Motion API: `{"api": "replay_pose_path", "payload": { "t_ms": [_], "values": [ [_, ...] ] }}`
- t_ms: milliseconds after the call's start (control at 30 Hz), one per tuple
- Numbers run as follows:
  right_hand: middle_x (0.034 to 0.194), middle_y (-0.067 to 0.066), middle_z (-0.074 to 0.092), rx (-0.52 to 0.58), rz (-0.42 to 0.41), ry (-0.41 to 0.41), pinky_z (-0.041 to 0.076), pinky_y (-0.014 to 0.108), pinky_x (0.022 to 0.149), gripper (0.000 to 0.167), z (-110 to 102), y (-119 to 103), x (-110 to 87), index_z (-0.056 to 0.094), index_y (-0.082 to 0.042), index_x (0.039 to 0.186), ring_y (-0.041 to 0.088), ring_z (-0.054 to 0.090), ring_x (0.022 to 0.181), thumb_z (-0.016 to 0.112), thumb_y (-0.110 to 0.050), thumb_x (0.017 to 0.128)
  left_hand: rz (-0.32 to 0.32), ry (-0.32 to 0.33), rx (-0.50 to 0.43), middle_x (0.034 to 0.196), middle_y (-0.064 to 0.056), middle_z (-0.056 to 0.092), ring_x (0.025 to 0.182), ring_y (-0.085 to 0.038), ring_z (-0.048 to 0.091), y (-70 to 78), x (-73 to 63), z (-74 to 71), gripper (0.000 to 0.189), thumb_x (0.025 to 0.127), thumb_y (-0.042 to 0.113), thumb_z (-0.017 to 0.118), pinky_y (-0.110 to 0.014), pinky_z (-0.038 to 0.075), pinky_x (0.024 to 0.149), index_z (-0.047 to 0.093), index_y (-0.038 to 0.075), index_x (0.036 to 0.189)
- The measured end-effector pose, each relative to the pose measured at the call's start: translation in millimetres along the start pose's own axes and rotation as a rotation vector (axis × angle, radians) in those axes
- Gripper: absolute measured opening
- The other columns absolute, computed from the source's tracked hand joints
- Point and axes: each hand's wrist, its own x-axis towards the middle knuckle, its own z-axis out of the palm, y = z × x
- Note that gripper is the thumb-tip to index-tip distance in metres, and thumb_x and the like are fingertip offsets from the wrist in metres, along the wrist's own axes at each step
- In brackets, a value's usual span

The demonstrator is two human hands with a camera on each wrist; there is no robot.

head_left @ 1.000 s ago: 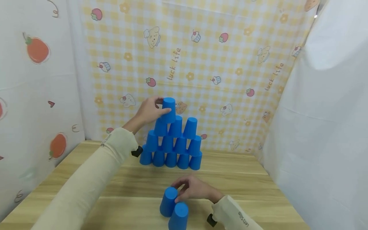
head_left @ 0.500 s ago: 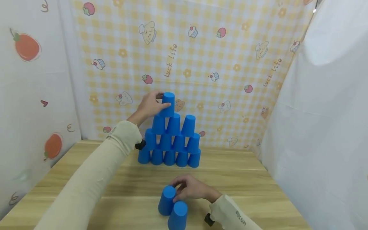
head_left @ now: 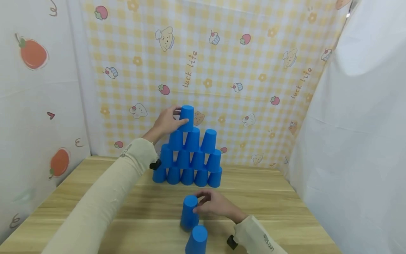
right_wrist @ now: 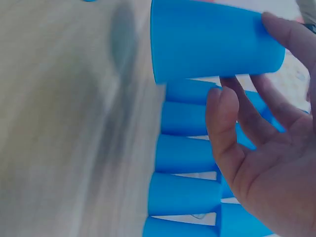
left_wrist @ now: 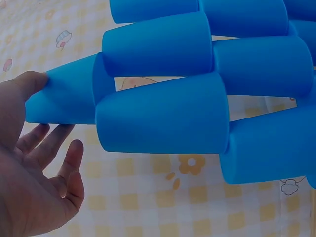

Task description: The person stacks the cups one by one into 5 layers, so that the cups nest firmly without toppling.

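My left hand (head_left: 168, 120) pinches an upside-down blue cup (head_left: 187, 118) at the top of a cup pyramid, above the left and middle cups of the row below. In the left wrist view that cup (left_wrist: 69, 94) lies between thumb and fingers, its rim against the row below. My right hand (head_left: 215, 204) grips another upside-down blue cup (head_left: 189, 213) near its narrow end; in the right wrist view this cup (right_wrist: 212, 42) shows a gap between its rim and the wooden surface. One more blue cup (head_left: 197, 240) stands in front, partly cut off by the frame.
The pyramid's lower rows (head_left: 187, 176) of blue cups stand on the wooden table (head_left: 253, 197) toward the back. A yellow checked cloth (head_left: 222, 70) hangs behind, with a white cloth (head_left: 345, 141) on the right and a fruit-printed one (head_left: 38, 106) on the left.
The cup in my right hand has come up and away from the front cup, toward the pyramid. My left hand's cup has settled lower onto the row since the first frame.
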Motion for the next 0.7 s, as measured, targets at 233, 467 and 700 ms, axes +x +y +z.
{"api": "replay_pose_path", "payload": {
  "t_ms": [233,467,700],
  "values": [
    [0.109,0.009,0.07,-0.038,-0.022,0.117,0.058,0.05,0.072,0.035,-17,-11,-2.7,0.064,-0.005,0.12,0.023,0.069,0.094,0.073,-0.024,0.091,-0.027,0.007,0.049,0.153,-0.012,0.042,0.134,-0.038,0.046,-12.9,-16.2,1.9,0.072,0.094,0.042,0.066,-0.057,0.043,0.103,0.035,0.01,0.151],
    [0.111,0.01,0.068,-0.088,-0.001,0.264,0.056,0.038,0.067,0.04,-33,-29,-4.5,0.063,-0.007,0.121,0.02,0.067,0.088,0.073,-0.031,0.091,-0.015,0.038,0.029,0.153,-0.015,0.04,0.136,-0.039,0.042,-22.6,-28.3,1.6,0.073,0.093,0.038,0.069,-0.058,0.041,0.105,0.036,0.007,0.15],
    [0.126,0.014,0.063,-0.021,0.061,0.457,0.058,0.042,0.072,0.048,-47,-49,-0.5,0.059,-0.006,0.129,0.026,0.065,0.103,0.073,-0.031,0.091,-0.01,0.037,0.068,0.154,-0.015,0.038,0.14,-0.038,0.036,-25.7,-40.4,2.5,0.075,0.091,0.04,0.072,-0.061,0.037,0.107,0.037,0.01,0.15]
  ]
}}
